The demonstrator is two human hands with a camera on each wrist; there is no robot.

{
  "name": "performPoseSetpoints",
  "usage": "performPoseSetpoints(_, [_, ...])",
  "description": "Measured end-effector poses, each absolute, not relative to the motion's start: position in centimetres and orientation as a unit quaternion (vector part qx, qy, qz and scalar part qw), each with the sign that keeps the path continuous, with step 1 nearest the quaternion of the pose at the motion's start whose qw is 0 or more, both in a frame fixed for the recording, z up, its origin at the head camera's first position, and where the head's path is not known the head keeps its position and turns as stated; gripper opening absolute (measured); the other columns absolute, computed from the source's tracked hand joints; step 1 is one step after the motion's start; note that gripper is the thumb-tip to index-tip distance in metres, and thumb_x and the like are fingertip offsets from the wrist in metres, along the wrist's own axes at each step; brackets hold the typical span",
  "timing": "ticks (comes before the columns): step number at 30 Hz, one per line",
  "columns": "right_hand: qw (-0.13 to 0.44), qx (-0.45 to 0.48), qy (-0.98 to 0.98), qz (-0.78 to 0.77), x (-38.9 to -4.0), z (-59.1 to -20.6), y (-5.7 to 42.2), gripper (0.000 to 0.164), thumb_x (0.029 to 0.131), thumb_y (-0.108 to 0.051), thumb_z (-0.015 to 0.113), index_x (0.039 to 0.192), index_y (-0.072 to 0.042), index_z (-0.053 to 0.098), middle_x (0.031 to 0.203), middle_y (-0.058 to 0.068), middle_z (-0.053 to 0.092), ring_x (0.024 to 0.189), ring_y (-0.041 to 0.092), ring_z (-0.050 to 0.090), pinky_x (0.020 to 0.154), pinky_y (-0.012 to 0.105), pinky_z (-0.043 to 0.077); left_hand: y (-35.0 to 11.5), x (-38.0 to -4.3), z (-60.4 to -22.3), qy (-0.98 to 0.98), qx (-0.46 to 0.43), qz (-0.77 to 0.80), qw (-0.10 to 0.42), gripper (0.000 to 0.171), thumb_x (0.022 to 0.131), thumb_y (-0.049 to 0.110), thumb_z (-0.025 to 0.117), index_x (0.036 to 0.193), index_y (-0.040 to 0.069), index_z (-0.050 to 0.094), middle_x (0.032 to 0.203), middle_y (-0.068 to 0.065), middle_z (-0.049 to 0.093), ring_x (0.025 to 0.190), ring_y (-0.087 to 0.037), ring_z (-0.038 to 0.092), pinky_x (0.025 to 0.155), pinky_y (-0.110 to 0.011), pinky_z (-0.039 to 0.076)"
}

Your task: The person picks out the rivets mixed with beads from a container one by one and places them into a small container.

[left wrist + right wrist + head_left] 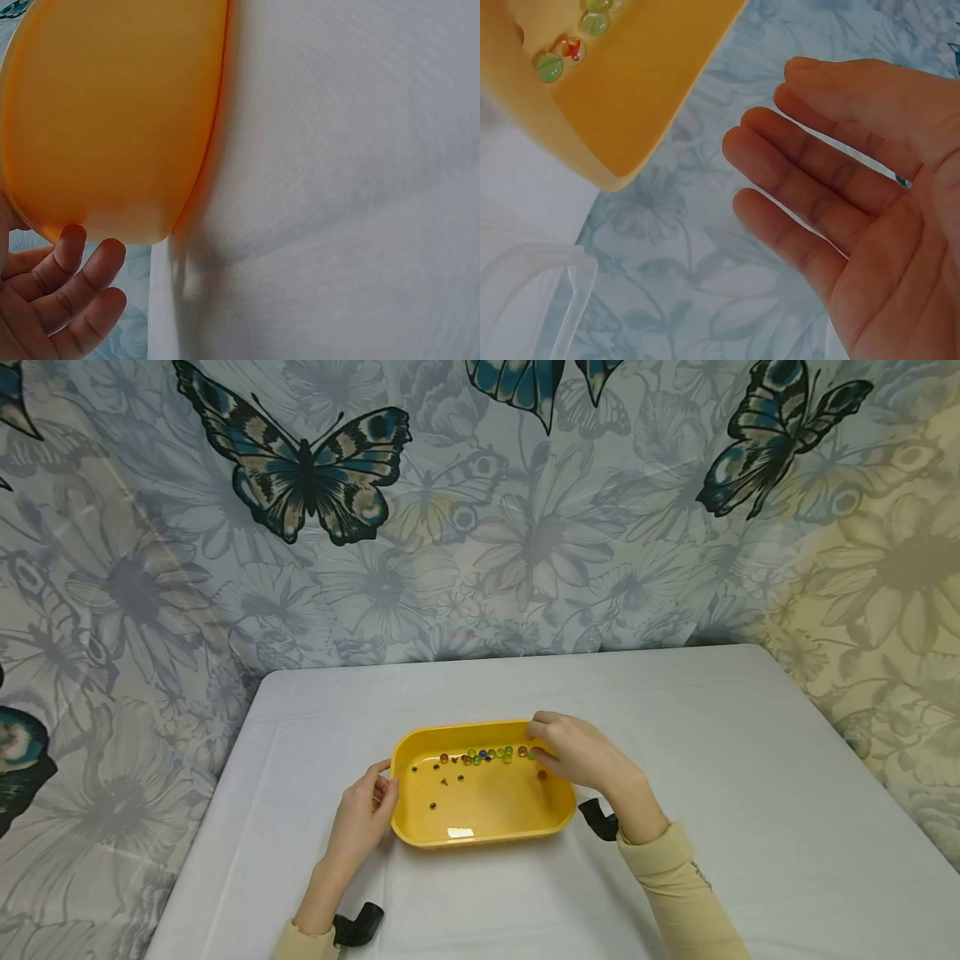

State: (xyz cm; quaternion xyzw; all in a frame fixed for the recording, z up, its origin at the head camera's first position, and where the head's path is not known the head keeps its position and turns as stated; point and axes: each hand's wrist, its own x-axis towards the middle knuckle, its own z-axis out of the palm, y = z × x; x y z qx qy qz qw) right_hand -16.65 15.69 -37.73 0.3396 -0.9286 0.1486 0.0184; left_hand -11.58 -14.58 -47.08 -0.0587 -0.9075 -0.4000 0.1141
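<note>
A yellow tray (pixel 487 818) stands on the white-covered table. Glass marbles (pixel 507 753) in green, blue and orange line its far side; some show in the right wrist view as glass marbles (pixel 549 67). Toward the tray's left lie several small metal pieces (pixel 432 806), seemingly nuts and screws. My left hand (pixel 364 810) touches the tray's left end with loosely bent fingers. My right hand (pixel 573 747) reaches over the far right corner, fingertips near the marbles. Its relaxed fingers show nothing between them in the right wrist view.
White cloth (pixel 750 760) covers the table, with a butterfly-patterned curtain (pixel 540 568) behind it. A black wrist piece (pixel 360 925) sits by the left cuff, another black piece (pixel 598 819) by the right. A clear plastic edge (pixel 570 277) shows in the right wrist view.
</note>
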Motion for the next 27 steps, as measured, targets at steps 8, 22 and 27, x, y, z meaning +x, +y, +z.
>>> performPoseSetpoints(8, [0.004,0.351,-0.924,0.150,-16.8,-37.7,15.0,0.009,0.083,-0.006,0.069,0.091,-0.006,0.065,0.083,0.000,0.056,0.068,0.008,0.051,0.062,0.024,0.047,-14.5,-11.6,-47.0,-0.907,-0.057,-0.402,0.111,0.031,0.090,0.010,0.058,0.118,-0.003,0.057,0.072,0.003,0.052,0.059,-0.008,0.049,0.055,-0.021,0.047])
performPoseSetpoints(22, [-0.013,0.362,-0.924,0.121,-17.2,-37.9,13.9,0.013,0.083,-0.005,0.066,0.096,-0.005,0.065,0.087,0.003,0.058,0.071,0.012,0.051,0.065,0.026,0.048,-14.6,-11.5,-46.9,-0.908,-0.050,-0.402,0.103,0.031,0.090,0.010,0.058,0.119,-0.003,0.056,0.072,0.002,0.052,0.059,-0.009,0.049,0.055,-0.021,0.046])
performPoseSetpoints(27, [-0.013,0.368,-0.922,0.118,-17.4,-38.1,13.8,0.013,0.083,-0.004,0.067,0.096,-0.006,0.066,0.089,0.006,0.060,0.071,0.013,0.053,0.065,0.027,0.048,-14.6,-11.6,-47.1,-0.908,-0.056,-0.399,0.115,0.030,0.090,0.009,0.059,0.117,-0.003,0.057,0.071,0.003,0.052,0.059,-0.008,0.048,0.055,-0.020,0.046])
